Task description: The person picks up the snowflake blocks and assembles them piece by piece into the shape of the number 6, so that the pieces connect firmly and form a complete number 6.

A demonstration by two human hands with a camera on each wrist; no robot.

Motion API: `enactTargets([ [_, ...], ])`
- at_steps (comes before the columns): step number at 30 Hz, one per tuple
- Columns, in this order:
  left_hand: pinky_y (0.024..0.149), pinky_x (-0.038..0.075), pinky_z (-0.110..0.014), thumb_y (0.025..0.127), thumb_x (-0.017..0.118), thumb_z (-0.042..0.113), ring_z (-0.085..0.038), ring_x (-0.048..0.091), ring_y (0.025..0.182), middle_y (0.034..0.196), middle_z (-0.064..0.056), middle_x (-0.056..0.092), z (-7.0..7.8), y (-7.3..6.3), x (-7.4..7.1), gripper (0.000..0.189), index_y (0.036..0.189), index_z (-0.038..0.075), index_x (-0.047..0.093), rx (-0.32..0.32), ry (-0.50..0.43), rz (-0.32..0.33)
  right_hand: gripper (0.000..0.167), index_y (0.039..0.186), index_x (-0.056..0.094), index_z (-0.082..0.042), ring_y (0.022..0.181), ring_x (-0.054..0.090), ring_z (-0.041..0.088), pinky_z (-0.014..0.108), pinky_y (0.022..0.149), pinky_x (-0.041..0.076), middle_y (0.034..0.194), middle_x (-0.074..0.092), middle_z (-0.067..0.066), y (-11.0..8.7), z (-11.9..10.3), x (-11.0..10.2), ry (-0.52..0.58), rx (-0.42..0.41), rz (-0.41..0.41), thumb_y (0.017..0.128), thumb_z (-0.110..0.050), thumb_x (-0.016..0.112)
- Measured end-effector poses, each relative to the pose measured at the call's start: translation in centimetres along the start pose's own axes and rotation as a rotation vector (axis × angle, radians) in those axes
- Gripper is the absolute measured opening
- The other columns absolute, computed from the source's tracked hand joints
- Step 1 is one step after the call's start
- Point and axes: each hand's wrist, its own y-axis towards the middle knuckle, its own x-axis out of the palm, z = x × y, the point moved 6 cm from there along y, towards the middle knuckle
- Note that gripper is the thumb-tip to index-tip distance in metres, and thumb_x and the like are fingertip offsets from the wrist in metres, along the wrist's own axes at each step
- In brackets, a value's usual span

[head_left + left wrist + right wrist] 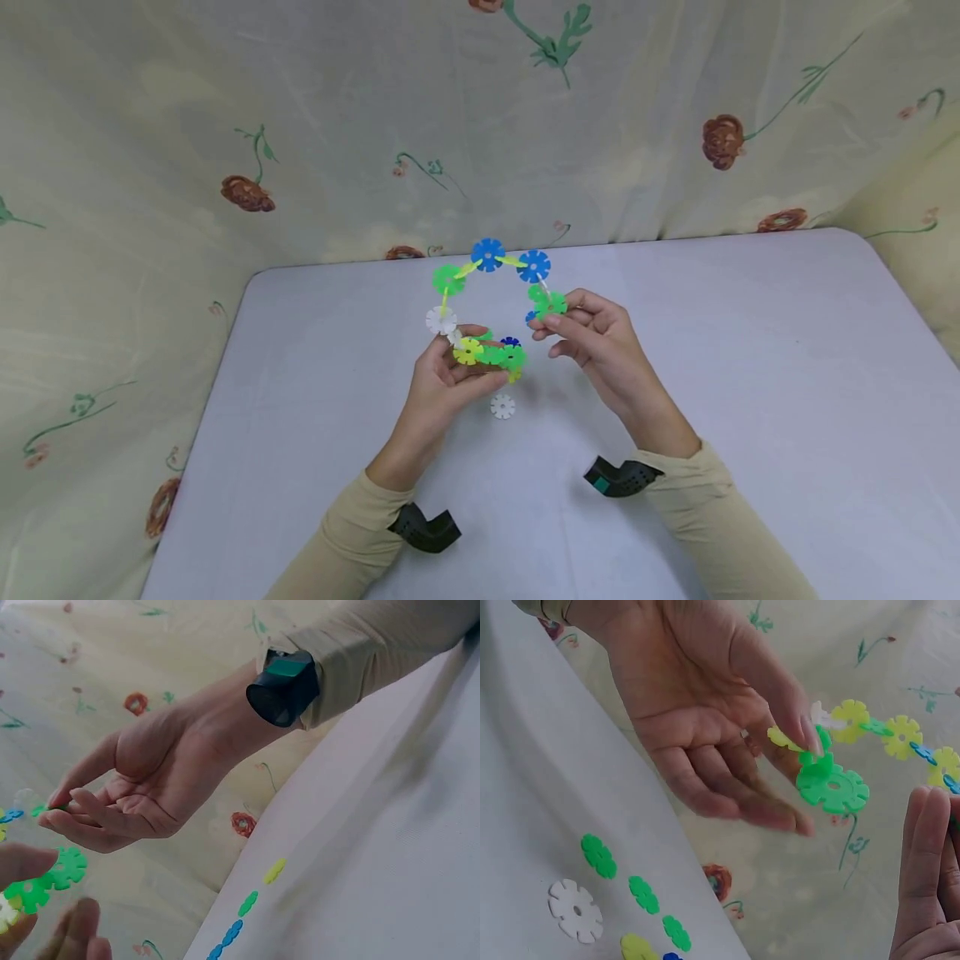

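Observation:
A loop-like chain of notched plastic discs, blue [488, 255], green [448, 280], white [441, 321] and yellow, is held up between both hands above the table. My left hand [442, 379] pinches joined green discs [832, 789] between thumb and fingers at one end of it. At the chain's other end, my right hand [600, 337] pinches a green disc [553, 303] between thumb and index finger, its other fingers loosely bent. A small gap separates the two held ends.
On the white table [300, 433] below the hands lie a loose white disc [575, 910], several green discs [643, 894] and a yellow one [637, 947]. Flower-patterned cloth [337, 125] hangs behind the table. Black cameras [425, 527] sit on both wrists.

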Motion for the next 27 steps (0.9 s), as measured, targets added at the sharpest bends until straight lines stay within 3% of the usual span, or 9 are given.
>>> enactTargets([
  [5, 0.089, 0.064, -0.031, 0.091, 0.075, 0.000, -0.020, 0.077, 0.099, 0.122, -0.021, 0.074, 0.1, -0.1, -0.2, 0.049, 0.135, 0.005, 0.055, 0.027, 0.056, 0.035, 0.010, 0.096, 0.063, -0.012, 0.088, 0.076, 0.011, 0.024, 0.068, 0.062, 0.095, 0.081, -0.004, 0.0, 0.0, 0.2, -0.067, -0.027, -0.003, 0.101, -0.003, 0.062],
  [11, 0.088, 0.064, -0.032, 0.091, 0.073, -0.004, -0.013, 0.078, 0.091, 0.119, -0.026, 0.073, 1.3, -0.3, -0.7, 0.039, 0.127, -0.002, 0.058, 0.138, 0.088, 0.083, 0.004, 0.101, 0.068, -0.010, 0.091, 0.077, 0.014, 0.028, 0.069, 0.064, 0.098, 0.080, -0.005, 0.0, -0.2, -0.2, -0.235, -0.082, 0.018, 0.099, -0.007, 0.068],
  [18, 0.089, 0.063, -0.031, 0.092, 0.074, 0.000, -0.016, 0.077, 0.100, 0.115, -0.020, 0.075, 2.4, -0.7, -1.1, 0.025, 0.115, 0.000, 0.063, 0.230, 0.133, 0.124, 0.016, 0.109, 0.071, -0.003, 0.098, 0.077, 0.015, 0.031, 0.072, 0.065, 0.103, 0.079, -0.006, 0.0, -0.5, 0.0, -0.326, -0.110, -0.005, 0.094, -0.007, 0.076],
  [27, 0.087, 0.064, -0.027, 0.093, 0.074, 0.000, -0.015, 0.076, 0.100, 0.114, -0.020, 0.075, 2.4, -0.7, -1.1, 0.022, 0.112, 0.000, 0.063, 0.240, 0.147, 0.131, 0.026, 0.117, 0.071, -0.005, 0.097, 0.075, 0.016, 0.035, 0.075, 0.065, 0.118, 0.076, 0.013, 0.6, 1.3, -0.1, -0.506, -0.013, -0.064, 0.094, -0.015, 0.078],
])
